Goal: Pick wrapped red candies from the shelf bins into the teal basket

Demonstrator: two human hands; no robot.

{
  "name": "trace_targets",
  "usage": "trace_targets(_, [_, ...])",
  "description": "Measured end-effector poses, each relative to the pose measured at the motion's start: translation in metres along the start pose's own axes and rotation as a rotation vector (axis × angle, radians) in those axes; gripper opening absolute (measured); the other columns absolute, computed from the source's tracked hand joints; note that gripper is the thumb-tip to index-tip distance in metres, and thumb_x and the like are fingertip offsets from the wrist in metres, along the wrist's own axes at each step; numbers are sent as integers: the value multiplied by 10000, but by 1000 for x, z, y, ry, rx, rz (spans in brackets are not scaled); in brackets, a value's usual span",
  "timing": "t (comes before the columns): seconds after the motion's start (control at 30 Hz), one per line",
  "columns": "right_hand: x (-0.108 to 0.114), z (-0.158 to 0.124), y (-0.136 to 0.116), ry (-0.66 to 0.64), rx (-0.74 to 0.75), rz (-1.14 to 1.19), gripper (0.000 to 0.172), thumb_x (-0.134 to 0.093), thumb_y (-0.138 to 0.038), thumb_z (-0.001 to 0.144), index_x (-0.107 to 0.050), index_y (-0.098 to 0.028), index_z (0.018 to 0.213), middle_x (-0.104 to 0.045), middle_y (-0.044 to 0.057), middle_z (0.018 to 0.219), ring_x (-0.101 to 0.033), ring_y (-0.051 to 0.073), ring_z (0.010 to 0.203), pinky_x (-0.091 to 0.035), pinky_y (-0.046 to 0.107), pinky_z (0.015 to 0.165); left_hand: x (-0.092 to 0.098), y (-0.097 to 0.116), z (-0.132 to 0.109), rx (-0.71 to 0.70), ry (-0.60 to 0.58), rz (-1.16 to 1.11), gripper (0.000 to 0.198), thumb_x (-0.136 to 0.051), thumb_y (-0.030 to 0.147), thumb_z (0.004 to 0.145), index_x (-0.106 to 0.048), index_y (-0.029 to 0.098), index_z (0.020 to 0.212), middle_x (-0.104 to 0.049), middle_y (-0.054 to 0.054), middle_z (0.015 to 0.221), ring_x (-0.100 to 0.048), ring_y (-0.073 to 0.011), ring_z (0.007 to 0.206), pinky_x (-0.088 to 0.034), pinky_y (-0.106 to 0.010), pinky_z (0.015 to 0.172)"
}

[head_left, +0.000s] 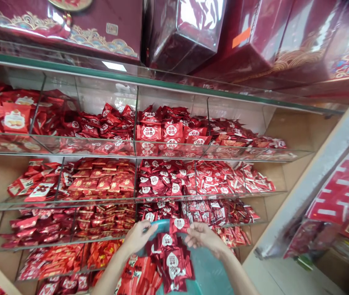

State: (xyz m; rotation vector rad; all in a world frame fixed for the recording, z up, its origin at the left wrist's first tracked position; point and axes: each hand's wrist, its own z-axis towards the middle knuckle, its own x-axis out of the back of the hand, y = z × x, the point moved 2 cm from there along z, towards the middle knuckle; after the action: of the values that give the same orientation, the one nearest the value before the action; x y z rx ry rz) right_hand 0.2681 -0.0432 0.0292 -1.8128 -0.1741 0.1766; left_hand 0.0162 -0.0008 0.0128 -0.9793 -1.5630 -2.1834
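Low in the view, my left hand grips the far rim of a teal plastic basket, fingers curled over its edge. My right hand pinches one dark red candy packet with a white emblem, held just above the rim. Inside the basket lies a heap of the same dark red packets. Both hands are right in front of the lower glass shelf bin of matching red packets.
Tiered glass shelves with dividers hold several bins of red wrapped sweets. Large maroon gift boxes stand on the top shelf. A white post and hanging red items are at the right.
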Motion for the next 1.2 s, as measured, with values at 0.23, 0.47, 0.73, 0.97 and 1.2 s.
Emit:
trace_targets(0.23, [9,-6,-4,-15,-35,-39,413,-648,-525,640,-443,-170,688,-684,52,642,-615,116,536,-382,202,479,3,8,-1,31,-9,50,474,-343,540,811,-554,160,621,-543,-7,687,-501,-129,630,-320,-212,598])
trace_targets(0.47, [15,-5,2,-16,-38,-38,413,-637,-532,649,-440,-173,707,-686,48,647,-611,112,531,-393,201,485,1,7,-1,53,-25,66,492,-341,564,802,-554,160,620,-554,-12,704,-503,-131,631,-329,-220,617])
trace_targets(0.73, [20,-3,5,13,-71,-61,443,-638,-553,631,-432,-170,713,-685,56,637,-608,117,519,-393,201,475,4,9,0,60,-31,72,501,-316,562,808,-514,153,597,-537,-7,703,-504,-126,644,-344,-215,634])
trace_targets(0.97, [22,-1,9,5,-61,-65,447,-625,-562,637,-419,-173,713,-681,47,629,-605,118,515,-382,200,470,2,7,0,78,-26,78,509,-313,567,806,-529,152,606,-546,-13,702,-504,-126,640,-342,-216,623])
trace_targets(1.2, [20,-1,9,-3,-41,-91,440,-612,-562,650,-424,-172,730,-679,44,626,-604,119,522,-379,203,477,2,7,0,88,-20,77,533,-302,599,795,-521,151,607,-552,-28,714,-503,-135,641,-353,-232,636])
